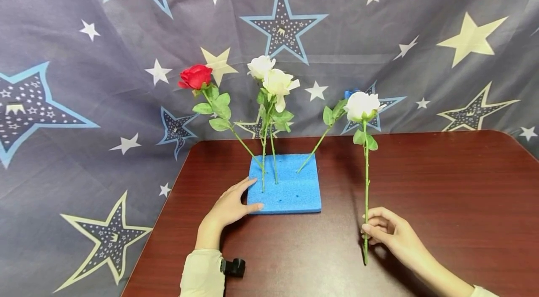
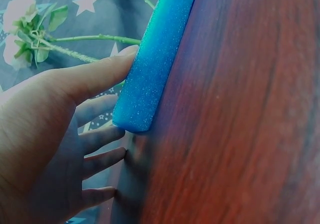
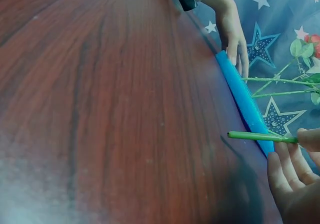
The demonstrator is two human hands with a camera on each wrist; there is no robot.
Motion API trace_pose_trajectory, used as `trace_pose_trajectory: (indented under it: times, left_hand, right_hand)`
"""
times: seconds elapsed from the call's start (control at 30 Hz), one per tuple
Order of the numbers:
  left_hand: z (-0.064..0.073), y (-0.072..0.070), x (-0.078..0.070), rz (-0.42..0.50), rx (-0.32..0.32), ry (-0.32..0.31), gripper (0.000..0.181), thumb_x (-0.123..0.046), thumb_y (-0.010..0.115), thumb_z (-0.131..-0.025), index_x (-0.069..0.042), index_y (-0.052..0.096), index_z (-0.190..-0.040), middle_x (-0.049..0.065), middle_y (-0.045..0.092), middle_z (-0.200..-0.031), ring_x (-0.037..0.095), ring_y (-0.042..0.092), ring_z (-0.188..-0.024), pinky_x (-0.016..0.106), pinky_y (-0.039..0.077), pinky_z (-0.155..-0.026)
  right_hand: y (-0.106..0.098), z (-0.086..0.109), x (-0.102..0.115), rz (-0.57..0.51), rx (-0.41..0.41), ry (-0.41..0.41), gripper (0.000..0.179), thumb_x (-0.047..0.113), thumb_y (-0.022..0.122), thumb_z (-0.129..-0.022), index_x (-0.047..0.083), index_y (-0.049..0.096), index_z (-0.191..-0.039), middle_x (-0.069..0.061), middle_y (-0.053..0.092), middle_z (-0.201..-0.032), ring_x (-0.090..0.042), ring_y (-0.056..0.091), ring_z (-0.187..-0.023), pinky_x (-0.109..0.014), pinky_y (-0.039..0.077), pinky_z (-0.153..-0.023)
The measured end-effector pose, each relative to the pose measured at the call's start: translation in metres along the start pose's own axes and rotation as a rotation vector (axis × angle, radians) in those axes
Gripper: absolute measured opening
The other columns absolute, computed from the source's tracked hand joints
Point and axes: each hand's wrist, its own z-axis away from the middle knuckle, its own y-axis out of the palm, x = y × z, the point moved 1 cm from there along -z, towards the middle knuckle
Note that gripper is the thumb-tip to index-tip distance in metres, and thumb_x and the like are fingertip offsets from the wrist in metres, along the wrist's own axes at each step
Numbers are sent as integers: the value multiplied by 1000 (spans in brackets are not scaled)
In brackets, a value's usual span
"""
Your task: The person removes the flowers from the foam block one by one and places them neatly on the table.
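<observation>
In the head view a white rose stands upright at the right. My right hand pinches its green stem near the lower end, and the cut tip shows in the right wrist view past the fingers. Left of it, a blue foam block lies on the table with flowers stuck in it: a red rose, two pale roses and a leaning blue flower partly behind the held rose. My left hand rests at the block's left edge, fingers spread and fairly straight, thumb on its front corner.
Small holes dot the foam's top. The dark red wooden table extends to both sides. Behind it hangs a grey cloth with stars. A black wrist camera sits on the left sleeve.
</observation>
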Motion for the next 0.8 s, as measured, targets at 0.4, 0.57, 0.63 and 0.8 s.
trace_pose_trajectory:
  times: [0.4,0.57,0.63,0.8]
  left_hand:
    - [1,-2,-1,4,2,0,80,-52,73,-86,-22,41,-153,7,30,-160,35,27,-145,61,28,-111]
    - [2,-2,-2,5,3,0,79,-51,73,-86,-22,41,-153,7,32,-159,35,28,-145,61,28,-111]
    - [1,-2,-2,3,1,1,79,-51,73,-86,-23,41,-153,7,32,-159,35,28,-145,61,28,-111]
    - [0,-2,-1,1,-6,5,80,-52,73,-86,-22,42,-153,7,32,-159,35,28,-145,61,27,-111]
  right_hand:
    - [-10,13,-5,95,-43,150,24,8,66,-95,-6,59,-112,-7,69,-85,-15,65,-65,-32,54,-53]
    - [-17,15,-10,105,-11,164,25,8,66,-95,-8,59,-113,-5,69,-84,-14,63,-63,-30,51,-50]
    - [-19,14,-12,108,-10,169,26,8,65,-95,-9,59,-114,-5,69,-84,-13,62,-62,-30,51,-50]
    - [-23,10,-12,137,-37,234,31,10,66,-95,-9,61,-119,-4,69,-85,-13,62,-63,-29,51,-52]
